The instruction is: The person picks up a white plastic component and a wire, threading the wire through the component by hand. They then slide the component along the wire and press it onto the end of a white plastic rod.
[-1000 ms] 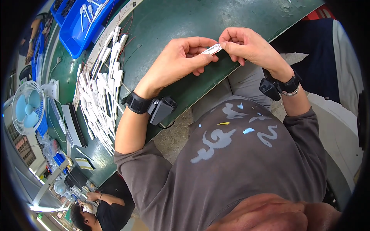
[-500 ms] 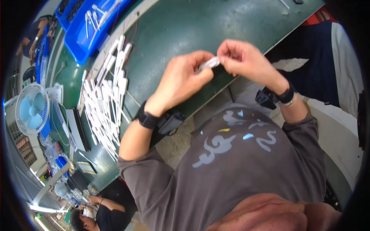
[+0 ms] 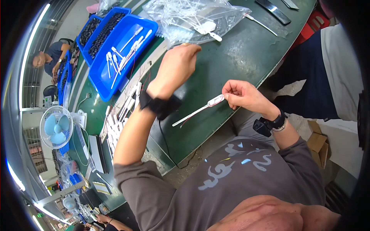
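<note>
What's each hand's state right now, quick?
Left hand: near the clear bag; open or closed can't be told.
Right hand: closed, holding a white stick-shaped device.

Your green tabletop [image 3: 216, 69] looks smooth and glossy, with rough, scuffed patches. The white probe stick [image 3: 194, 114] you hold seems to be hard plastic, though it shows too small to be sure. The blue tray [image 3: 101, 79] is shiny plastic, the clear bag [image 3: 177, 36] crinkled, glossy film, your T-shirt [image 3: 239, 184] matt cloth, the box [image 3: 317, 142] dull brown cardboard.

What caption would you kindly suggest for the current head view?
Right hand holds a white stemmed piece over a green table; left hand near a clear bag.
</note>
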`<state>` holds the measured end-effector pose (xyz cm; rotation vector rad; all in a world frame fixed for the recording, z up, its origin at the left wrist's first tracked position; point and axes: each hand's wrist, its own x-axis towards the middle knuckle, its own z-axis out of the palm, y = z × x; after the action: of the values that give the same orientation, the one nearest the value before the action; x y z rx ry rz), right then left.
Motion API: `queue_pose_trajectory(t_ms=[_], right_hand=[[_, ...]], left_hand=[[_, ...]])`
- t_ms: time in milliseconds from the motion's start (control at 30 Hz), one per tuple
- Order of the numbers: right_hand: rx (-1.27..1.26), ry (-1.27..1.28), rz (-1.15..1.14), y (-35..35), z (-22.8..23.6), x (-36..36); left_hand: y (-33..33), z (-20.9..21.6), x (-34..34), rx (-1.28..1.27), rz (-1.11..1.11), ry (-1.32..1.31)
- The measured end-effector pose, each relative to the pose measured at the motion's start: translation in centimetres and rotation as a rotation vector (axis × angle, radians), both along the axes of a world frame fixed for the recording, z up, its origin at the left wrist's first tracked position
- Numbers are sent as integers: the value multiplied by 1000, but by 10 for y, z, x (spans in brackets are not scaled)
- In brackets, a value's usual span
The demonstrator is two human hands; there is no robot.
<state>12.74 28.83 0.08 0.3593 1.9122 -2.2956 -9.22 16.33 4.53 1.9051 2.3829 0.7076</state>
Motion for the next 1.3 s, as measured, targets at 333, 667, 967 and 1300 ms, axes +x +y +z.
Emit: queue_pose_trajectory(t_ms=[333, 667, 967, 1300], right_hand=[[154, 93, -47, -6, -9, 5], [233, 101, -49, -7, -1, 4], [231, 131, -59, -2, -3, 6], [167, 83, -75, -2, -4, 24]], left_hand=[[163, -74, -118, -3, 357, 199], [181, -60, -194, -390, 380, -205], [138, -93, -79, -134, 302, 77], [77, 2, -7, -90, 145, 60]])
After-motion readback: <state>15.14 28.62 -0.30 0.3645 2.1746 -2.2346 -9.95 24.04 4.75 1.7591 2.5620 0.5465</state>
